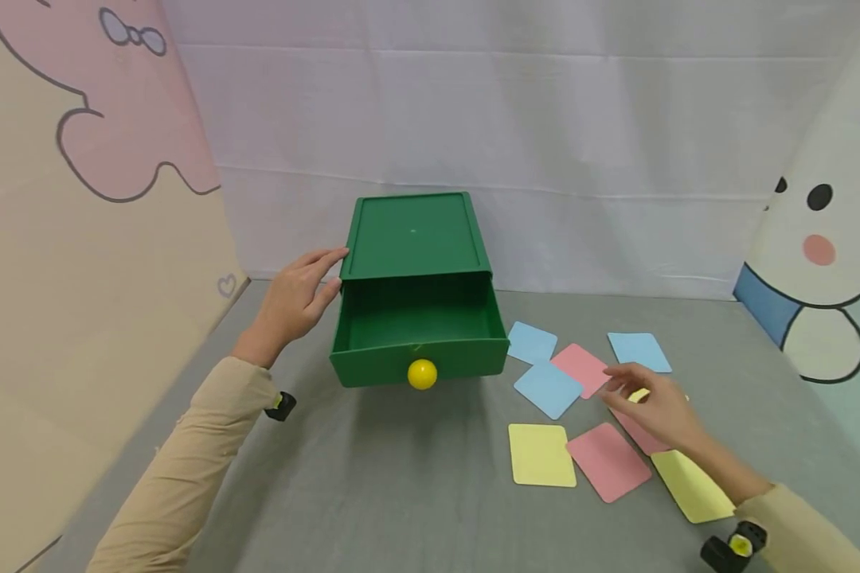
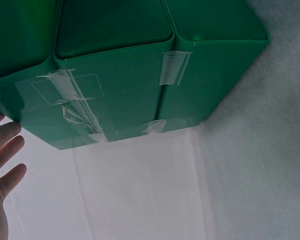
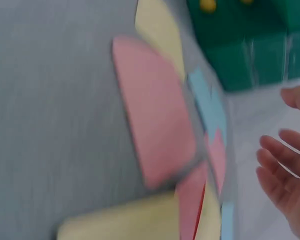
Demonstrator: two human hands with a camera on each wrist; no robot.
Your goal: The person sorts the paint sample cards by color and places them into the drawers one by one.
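A green drawer unit [image 1: 416, 235] stands at the middle of the table, its top drawer [image 1: 416, 363] pulled out, with a yellow round knob [image 1: 422, 374]. My left hand [image 1: 297, 296] touches the unit's upper left side with extended fingers. In the left wrist view the unit [image 2: 125, 95] shows three stacked sections joined by clear tape. Above the cards on the right is my right hand [image 1: 655, 406], fingers loosely bent and nothing visible in them. Around and below it lie a pink card [image 1: 609, 461], a blue card [image 1: 549, 390], a yellow card [image 1: 542, 455] and several others.
Grey cloth covers the table [image 1: 401, 493]. A white curtain [image 1: 545, 159] hangs behind the drawer unit. Printed panels stand at both sides, the left panel [image 1: 100, 263] beige and pink. Some cards overlap, and another blue card [image 1: 639, 352] lies farther back.
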